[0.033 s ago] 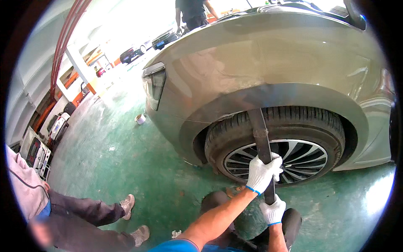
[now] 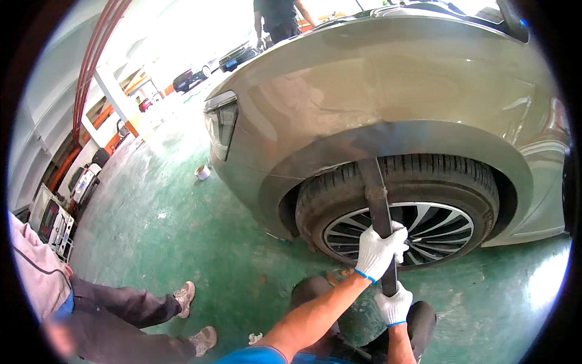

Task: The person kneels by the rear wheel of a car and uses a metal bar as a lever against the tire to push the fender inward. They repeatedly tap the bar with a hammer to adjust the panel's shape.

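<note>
Both my hands wear white knitted gloves with blue cuffs. My left hand [image 2: 380, 250] is closed around the middle of a long, flat, dark metal pry bar [image 2: 377, 203]. Lower down, my right hand [image 2: 394, 305] grips the same bar by its bottom end. The bar stands nearly upright, slightly tilted, in front of the tyre [image 2: 439, 173] and the spoked wheel rim [image 2: 445, 221]. Its upper end reaches the wheel arch edge of a beige car's fender [image 2: 339, 103], and its tip is hidden there. Scuffed, dull grey patches mark the fender above the arch.
A person in dark trousers [image 2: 124, 303] stands at my left; another person [image 2: 276, 18] is beyond the car. A roll of tape [image 2: 202, 172] lies on the green floor [image 2: 163, 236]. Parked cars and white vehicle parts [image 2: 85, 179] line the back and left.
</note>
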